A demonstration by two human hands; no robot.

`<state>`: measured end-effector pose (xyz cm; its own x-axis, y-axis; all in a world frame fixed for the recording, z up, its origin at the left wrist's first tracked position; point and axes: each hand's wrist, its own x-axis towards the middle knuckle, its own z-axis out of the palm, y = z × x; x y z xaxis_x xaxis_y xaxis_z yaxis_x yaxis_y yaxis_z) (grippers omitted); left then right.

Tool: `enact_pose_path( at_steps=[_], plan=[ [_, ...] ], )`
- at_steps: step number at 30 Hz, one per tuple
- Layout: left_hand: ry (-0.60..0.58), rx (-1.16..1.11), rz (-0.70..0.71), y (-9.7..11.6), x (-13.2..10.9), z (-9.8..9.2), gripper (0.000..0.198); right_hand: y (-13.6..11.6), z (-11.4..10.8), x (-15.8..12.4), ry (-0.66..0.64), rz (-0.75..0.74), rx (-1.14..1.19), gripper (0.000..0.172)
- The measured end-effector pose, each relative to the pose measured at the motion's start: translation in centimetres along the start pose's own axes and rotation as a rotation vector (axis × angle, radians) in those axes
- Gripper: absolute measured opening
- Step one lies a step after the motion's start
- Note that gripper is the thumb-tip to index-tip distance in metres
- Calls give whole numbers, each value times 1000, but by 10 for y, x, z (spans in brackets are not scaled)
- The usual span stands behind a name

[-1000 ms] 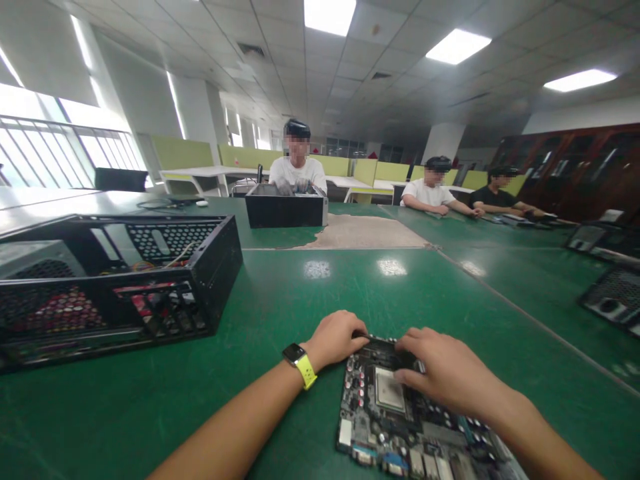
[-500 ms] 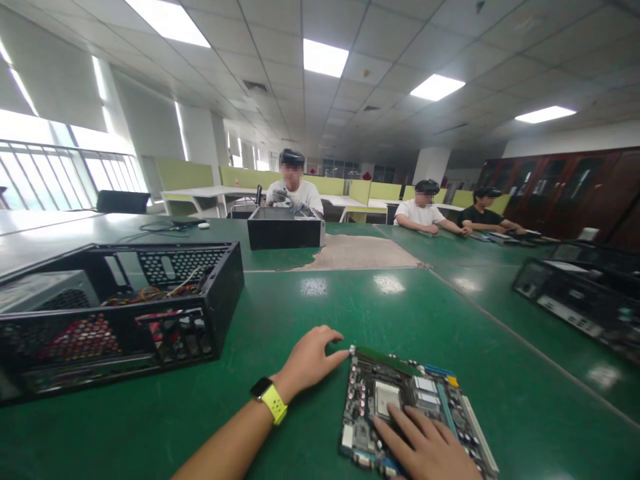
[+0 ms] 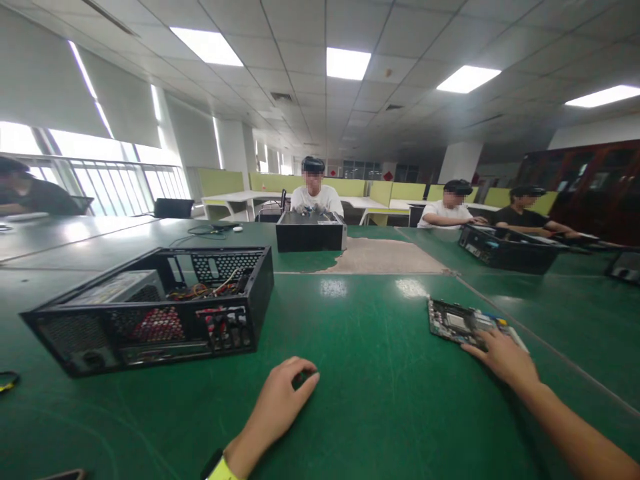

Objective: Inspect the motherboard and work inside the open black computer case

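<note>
A motherboard (image 3: 453,321) lies flat on the green table to the right, with a pale square processor area showing near its middle. My right hand (image 3: 503,353) rests over the board's near right side, fingers spread and touching it; the palm hides part of the board. My left hand (image 3: 283,400) lies on the table, in front of an open black computer case (image 3: 185,320). Its fingers curve loosely toward the thumb, with a gap inside and nothing held. A yellow-green watch strap (image 3: 223,470) circles the left wrist.
Inside the case are a grey power supply (image 3: 117,287) and cables. A person (image 3: 317,197) works opposite at another case (image 3: 310,235). Two people sit at the far right behind a black case (image 3: 505,250); another sits far left. Bare tan patch (image 3: 390,255) on the table.
The motherboard has slid away from me and to the right, with my right hand on it. My left hand is now apart from the board, its fingers more curled. The view has shifted left.
</note>
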<state>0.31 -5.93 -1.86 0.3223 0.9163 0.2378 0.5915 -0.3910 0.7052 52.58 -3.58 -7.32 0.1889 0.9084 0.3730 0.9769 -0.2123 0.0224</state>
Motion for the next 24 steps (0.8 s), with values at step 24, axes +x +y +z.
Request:
enact_pose_path(
  at_steps=[24],
  plan=[
    [-69, -160, 13, 17, -3, 29, 23, -90, -44, 4, -341, 84, -69, 52]
  ],
)
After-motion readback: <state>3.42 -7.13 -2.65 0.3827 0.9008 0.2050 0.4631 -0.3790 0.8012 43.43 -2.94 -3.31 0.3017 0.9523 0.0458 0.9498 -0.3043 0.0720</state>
